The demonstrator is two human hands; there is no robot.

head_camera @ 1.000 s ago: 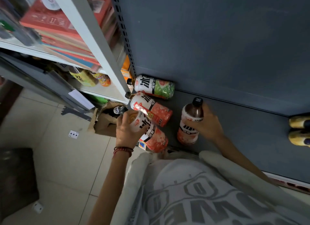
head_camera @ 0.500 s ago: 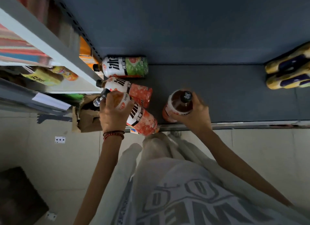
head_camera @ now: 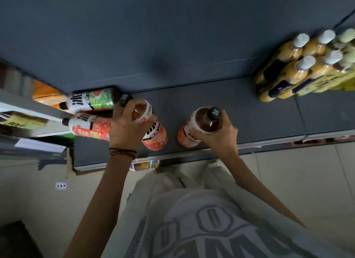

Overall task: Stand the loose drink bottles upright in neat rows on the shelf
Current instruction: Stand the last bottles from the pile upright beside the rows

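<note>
Left hand [head_camera: 124,129] grips one bottle [head_camera: 154,137], right hand [head_camera: 221,137] grips a second bottle [head_camera: 192,132]; two more bottles [head_camera: 92,101] [head_camera: 90,126] lie flat.

Grey back panel [head_camera: 172,31], pale tiled floor [head_camera: 307,181], dim light

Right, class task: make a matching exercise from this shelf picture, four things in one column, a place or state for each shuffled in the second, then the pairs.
1. green-labelled plastic bottle
2. yellow plastic bottles with white caps
3. left hand
4. right hand

a. grips the pink-labelled plastic bottle nearer the yellow ones
b. lies on its side at the back of the grey shelf
c. stand grouped at the shelf's right end
d. grips the pink-labelled plastic bottle nearer the green one

Pairs: 1-b, 2-c, 3-d, 4-a
</note>
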